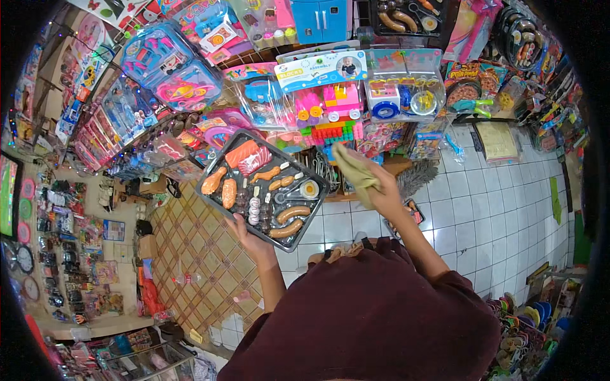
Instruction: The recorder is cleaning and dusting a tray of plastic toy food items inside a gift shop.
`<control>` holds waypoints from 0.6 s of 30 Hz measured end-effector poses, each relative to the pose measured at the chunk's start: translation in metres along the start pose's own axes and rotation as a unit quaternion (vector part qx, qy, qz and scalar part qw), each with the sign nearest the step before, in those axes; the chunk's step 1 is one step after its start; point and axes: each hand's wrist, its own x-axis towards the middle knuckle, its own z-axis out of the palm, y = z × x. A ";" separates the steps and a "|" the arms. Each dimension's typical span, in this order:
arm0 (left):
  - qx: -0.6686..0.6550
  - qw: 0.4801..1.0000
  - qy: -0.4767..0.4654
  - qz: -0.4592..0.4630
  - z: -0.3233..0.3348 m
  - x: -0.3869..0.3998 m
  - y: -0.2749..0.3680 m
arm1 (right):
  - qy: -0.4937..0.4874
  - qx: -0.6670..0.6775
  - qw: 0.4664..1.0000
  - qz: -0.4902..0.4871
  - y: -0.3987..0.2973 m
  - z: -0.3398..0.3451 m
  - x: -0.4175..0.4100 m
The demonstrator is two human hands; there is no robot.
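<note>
My left hand [249, 238] grips the lower left edge of a black tray of toy food [262, 190], which is tilted in front of me. Toy sausages [289, 222], a drumstick, a fried egg [309, 189] and pink and orange pieces show in it, under what looks like clear plastic. To the right of the tray, my right hand [385, 193] holds a folded olive-green cloth [355, 172]. The cloth is raised and apart from the tray.
Packaged toys hang close ahead, among them a building-block set [329, 102] and a blue toy fridge [321, 21]. Another toy-food pack [413, 212] lies low beside my right forearm. White floor tiles [486, 209] extend right; brown patterned tiles [190, 247] lie left, with a plastic bottle [188, 277].
</note>
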 end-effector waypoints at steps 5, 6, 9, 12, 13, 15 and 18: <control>0.026 0.998 0.055 0.006 0.018 -0.010 -0.004 | -0.133 -0.235 0.962 -0.045 0.027 0.041 -0.004; 0.045 0.997 0.057 0.023 0.020 -0.010 -0.003 | -0.151 -0.244 0.958 -0.021 0.033 0.049 -0.011; 0.062 0.995 0.075 -0.004 0.003 -0.008 -0.006 | -0.108 -0.231 0.967 -0.018 0.028 0.064 -0.027; 0.029 0.993 0.113 -0.035 -0.006 -0.014 -0.014 | -0.100 -0.279 0.955 -0.016 0.021 0.072 -0.028; 0.030 0.992 0.113 -0.036 -0.005 -0.016 -0.014 | -0.089 -0.288 0.953 -0.015 0.018 0.073 -0.027; 0.024 0.991 0.127 -0.025 0.001 -0.020 -0.013 | -0.082 -0.280 0.957 -0.007 0.013 0.075 -0.026; 0.009 0.989 0.144 0.013 0.005 -0.019 -0.017 | -0.087 -0.289 0.953 0.002 0.011 0.079 -0.033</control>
